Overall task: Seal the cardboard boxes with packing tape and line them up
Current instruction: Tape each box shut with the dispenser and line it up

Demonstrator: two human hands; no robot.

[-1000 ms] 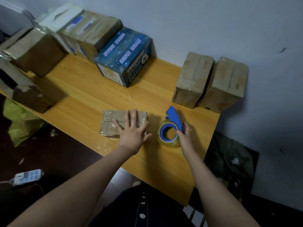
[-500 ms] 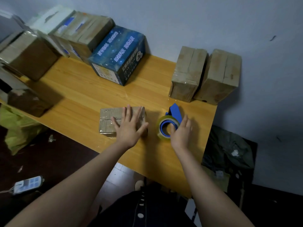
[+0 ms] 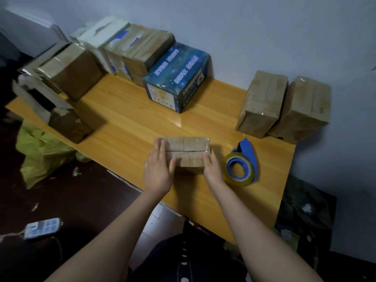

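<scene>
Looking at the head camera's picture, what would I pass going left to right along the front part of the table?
Left hand → small cardboard box → right hand → tape roll in its blue holder.

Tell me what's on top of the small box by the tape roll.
Shiny clear tape runs across the small box, and the left hand lays its fingers over the left end. The right hand touches the right side only. The top under those fingers is hidden.

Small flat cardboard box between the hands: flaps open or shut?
Shut: on the small flat cardboard box, top flaps lie flat, meeting at a seam under glossy tape.
</scene>
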